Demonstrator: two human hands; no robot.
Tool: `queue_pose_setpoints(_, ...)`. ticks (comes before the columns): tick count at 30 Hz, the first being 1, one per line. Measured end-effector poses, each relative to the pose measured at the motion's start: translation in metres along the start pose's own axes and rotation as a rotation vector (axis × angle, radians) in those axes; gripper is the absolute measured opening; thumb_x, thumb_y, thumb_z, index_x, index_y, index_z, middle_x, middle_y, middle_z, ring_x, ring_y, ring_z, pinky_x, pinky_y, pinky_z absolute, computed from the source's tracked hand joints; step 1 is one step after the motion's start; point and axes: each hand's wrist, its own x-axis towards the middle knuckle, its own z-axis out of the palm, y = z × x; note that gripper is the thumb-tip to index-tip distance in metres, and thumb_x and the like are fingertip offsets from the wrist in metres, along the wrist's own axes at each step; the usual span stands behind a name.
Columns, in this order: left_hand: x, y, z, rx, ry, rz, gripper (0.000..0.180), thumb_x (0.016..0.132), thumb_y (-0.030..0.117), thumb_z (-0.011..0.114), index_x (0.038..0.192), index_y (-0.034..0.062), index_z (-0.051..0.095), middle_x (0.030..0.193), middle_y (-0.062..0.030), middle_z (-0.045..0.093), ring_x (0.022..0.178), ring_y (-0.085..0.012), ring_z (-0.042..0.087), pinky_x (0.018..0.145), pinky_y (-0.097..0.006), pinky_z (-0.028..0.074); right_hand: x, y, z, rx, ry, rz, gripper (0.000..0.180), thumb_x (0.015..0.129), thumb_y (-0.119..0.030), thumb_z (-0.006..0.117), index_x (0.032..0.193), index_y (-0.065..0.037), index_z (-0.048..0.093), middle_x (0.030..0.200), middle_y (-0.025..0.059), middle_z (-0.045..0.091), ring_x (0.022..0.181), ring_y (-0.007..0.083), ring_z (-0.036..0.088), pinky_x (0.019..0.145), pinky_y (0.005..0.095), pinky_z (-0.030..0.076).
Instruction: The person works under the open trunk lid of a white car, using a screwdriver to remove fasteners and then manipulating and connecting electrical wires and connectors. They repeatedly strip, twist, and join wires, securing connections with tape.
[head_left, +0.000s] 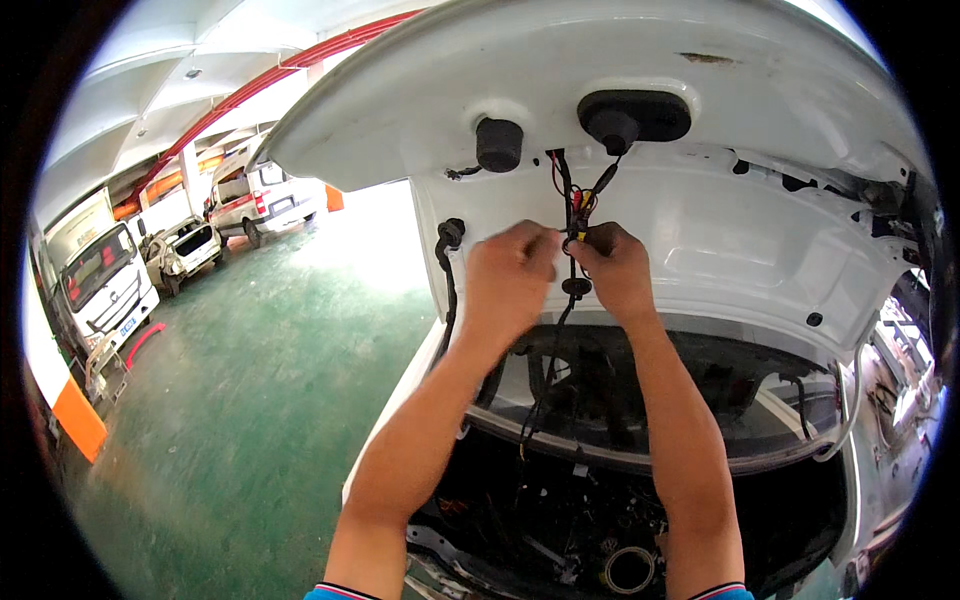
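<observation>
Wire bundle (583, 203) in black, red and yellow hangs down the middle of a raised white tailgate (720, 220), seen through my head camera. My right hand (618, 268) has thumb and fingertip pinched together on the wires; my left hand (508, 275), blurred, comes in from the left, fingers curled close, and I cannot tell whether they grip a strand. Both hands screen part of the bundle from me, and the forearms (430, 415) cross in front of a dark window (605, 390). Just below the fingers, a black grommet (576, 287) sits around the bundle. To the left, a black cable (447, 295) drops from a round black fitting (452, 233); above are a rubber cap (499, 145) and, right of it, an oval housing (662, 112). Near me, a ring (629, 571) lies in the dark cargo space (785, 525). Far left, across green floor (250, 420), stand a white truck (105, 275), a damaged car (185, 250) and a van (262, 200).
</observation>
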Motion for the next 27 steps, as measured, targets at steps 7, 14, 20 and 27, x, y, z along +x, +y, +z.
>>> queue_pose_setpoints(7, -0.037, 0.053, 0.060, 0.546, -0.150, 0.326, 0.023, 0.078, 0.012, 0.065, 0.096, -0.0010, 0.063, 0.065, -0.0121, 0.068, 0.055, -0.0278, 0.068, 0.046, -0.039, 0.051, -0.020, 0.002, 0.019, 0.739, 0.102, 0.102, 0.039, 0.088, -0.017, 0.076, 0.119, 0.000, 0.061, 0.086, 0.0042, 0.066, 0.074, 0.0111, 0.058, 0.063, 0.0274, 0.048)
queue_pose_setpoints(14, -0.063, 0.053, 0.041, 0.651, -0.294, 0.395, 0.037, 0.076, 0.012, 0.065, 0.109, -0.0039, 0.059, 0.067, -0.0119, 0.067, 0.055, -0.0266, 0.068, 0.044, -0.038, 0.051, -0.025, 0.005, 0.002, 0.261, 0.268, -0.385, 0.024, 0.094, -0.013, 0.069, 0.117, -0.007, 0.068, 0.099, 0.0058, 0.066, 0.083, 0.0134, 0.060, 0.070, 0.0262, 0.049)
queue_pose_setpoints(20, -0.040, 0.046, 0.018, 0.265, 0.132, 0.298, 0.052, 0.087, 0.017, 0.066, 0.132, -0.0036, 0.050, 0.081, -0.0159, 0.067, 0.073, -0.0329, 0.069, 0.065, -0.042, 0.054, -0.034, 0.009, -0.006, 0.538, 0.134, -0.007, 0.025, 0.100, -0.016, 0.063, 0.115, 0.002, 0.069, 0.107, 0.0092, 0.069, 0.094, 0.0147, 0.063, 0.078, 0.0289, 0.052)
queue_pose_setpoints(27, 0.029, -0.038, 0.052, -0.482, -0.157, -0.159, 0.034, 0.097, 0.018, 0.064, 0.118, -0.0088, 0.060, 0.094, -0.0137, 0.070, 0.087, -0.0224, 0.069, 0.078, -0.034, 0.055, -0.039, 0.011, -0.003, 0.689, 0.243, 0.140, 0.030, 0.097, -0.019, 0.068, 0.115, 0.005, 0.069, 0.098, 0.0116, 0.072, 0.090, 0.0178, 0.066, 0.077, 0.0312, 0.054)
